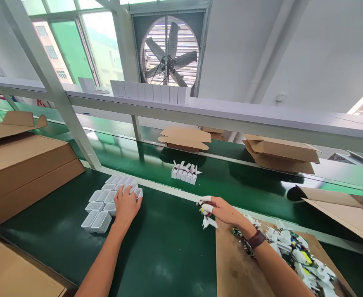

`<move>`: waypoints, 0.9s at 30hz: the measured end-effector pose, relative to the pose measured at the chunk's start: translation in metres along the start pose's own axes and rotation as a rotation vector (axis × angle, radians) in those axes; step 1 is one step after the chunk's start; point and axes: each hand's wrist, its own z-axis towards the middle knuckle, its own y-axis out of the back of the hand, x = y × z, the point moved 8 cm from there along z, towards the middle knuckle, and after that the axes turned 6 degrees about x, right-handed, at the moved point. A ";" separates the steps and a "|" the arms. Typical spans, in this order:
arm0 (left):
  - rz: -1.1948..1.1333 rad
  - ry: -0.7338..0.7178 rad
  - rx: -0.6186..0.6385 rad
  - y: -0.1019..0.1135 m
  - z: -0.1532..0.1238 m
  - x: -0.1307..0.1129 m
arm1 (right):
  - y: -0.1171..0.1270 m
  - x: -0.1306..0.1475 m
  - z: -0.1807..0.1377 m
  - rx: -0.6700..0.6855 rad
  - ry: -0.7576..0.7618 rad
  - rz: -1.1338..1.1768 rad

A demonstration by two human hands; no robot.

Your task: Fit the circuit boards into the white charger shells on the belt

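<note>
My left hand (126, 205) rests on a cluster of small white plastic casings (103, 204) laid in rows on the green bench; its fingers curl over the far casings, and whether it grips one I cannot tell. My right hand (223, 210) hovers at the far left corner of a brown board (233, 264), fingers pinched on small white plastic parts with a bit of yellow (206, 214). A brown band sits on that wrist. Beyond both hands, a small group of white assembled pieces (185, 172) stands on the conveyor belt.
A heap of white, green and yellow small parts (295, 251) lies on the board's right side. Cardboard boxes (23, 169) stand at the left; flattened cartons (280, 153) lie beyond the belt and at the right. A white metal frame (181, 109) crosses overhead; a fan (168, 55) is in the wall.
</note>
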 end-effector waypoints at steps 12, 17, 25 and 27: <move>-0.267 -0.475 0.512 -0.077 -0.047 -0.116 | -0.046 -0.020 -0.048 -0.302 -0.021 -0.142; -0.348 -0.510 0.551 -0.083 -0.058 -0.123 | -0.085 -0.010 -0.044 -0.242 0.047 -0.499; -0.631 -0.355 0.664 -0.090 -0.073 -0.093 | -0.088 -0.017 -0.043 -0.348 0.128 -0.519; -0.658 -0.353 0.678 -0.091 -0.074 -0.092 | -0.080 -0.010 -0.053 -0.448 0.219 -0.466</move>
